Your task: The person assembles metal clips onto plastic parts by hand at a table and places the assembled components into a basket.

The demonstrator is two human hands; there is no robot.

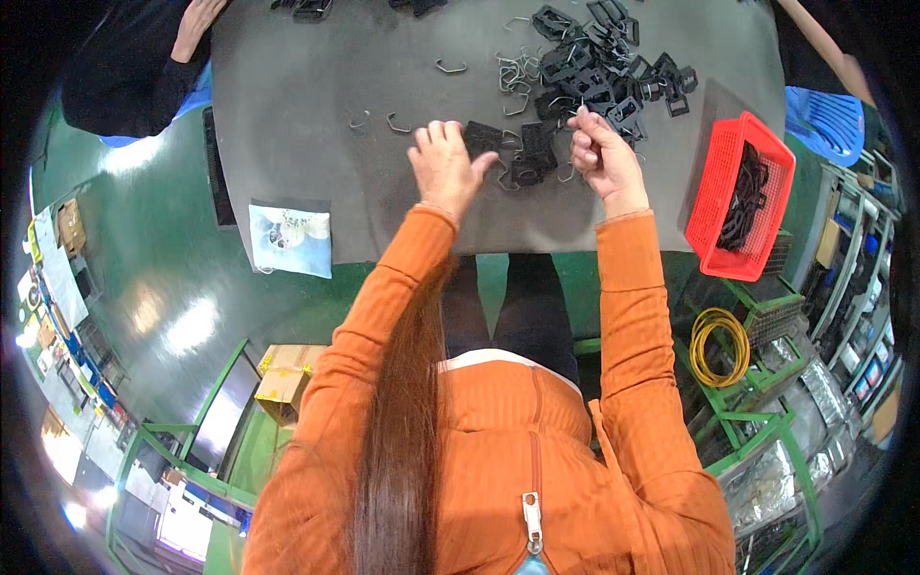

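Note:
My left hand (446,169) hovers palm down over the grey table (316,115), fingers and thumb spread. Beside its thumb lies a flat black plastic piece (482,140); whether the hand touches it I cannot tell. My right hand (608,161) is closed in a pinch, with the tip of a thin metal wire clip (582,103) showing above the fingers. Between the hands sit more black plastic parts (534,158). Past my right hand spreads a heap of black plastic buckles (589,77), with several bent wire clips (517,67) along its left side.
A red plastic basket (704,206) holding black parts stands at the table's right edge. Near the left corner lies a light blue printed pouch (290,240). Loose wire clips (450,67) dot the far middle. Other people's arms (192,38) appear at both far corners.

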